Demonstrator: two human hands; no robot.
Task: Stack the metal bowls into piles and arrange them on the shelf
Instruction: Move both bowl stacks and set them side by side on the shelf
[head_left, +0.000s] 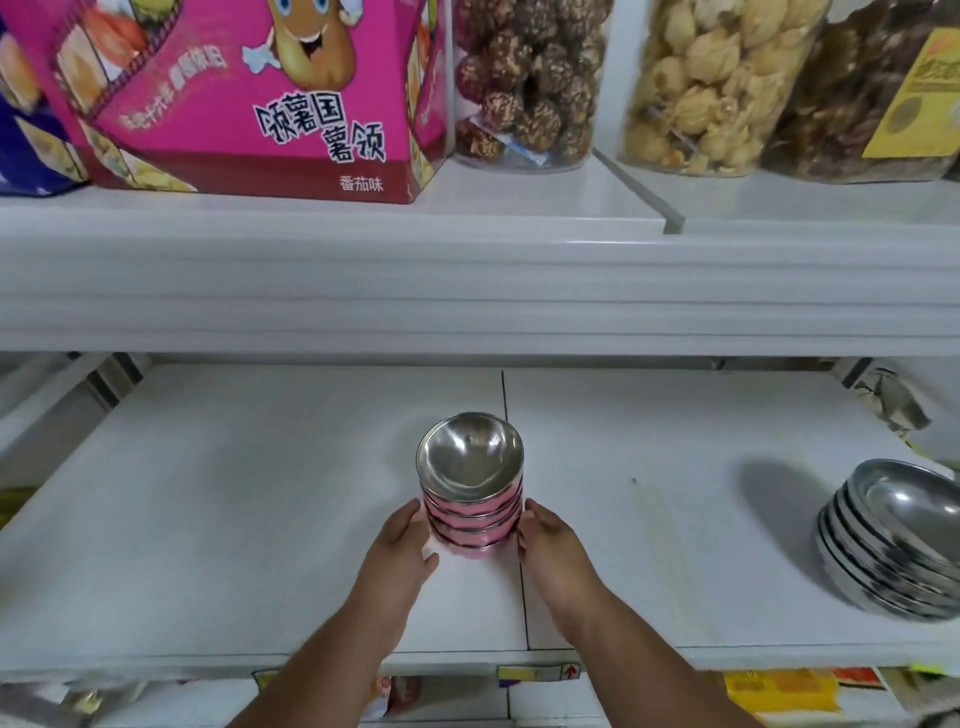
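A pile of several pink-sided metal bowls (471, 488) stands upright on the white shelf (249, 499), near its middle seam. My left hand (402, 545) presses against the pile's lower left side and my right hand (550, 545) against its lower right side, so both hands clasp it. The top bowl's shiny inside faces up. A second pile of several plain metal bowls (893, 545) sits at the right end of the same shelf, leaning a little.
The upper shelf (467, 280) hangs low over the back of this one, holding a pink snack box (249, 93) and clear jars of snacks (530, 83). Crumpled paper (893, 400) lies at the back right. Packaged goods show below the shelf's front edge.
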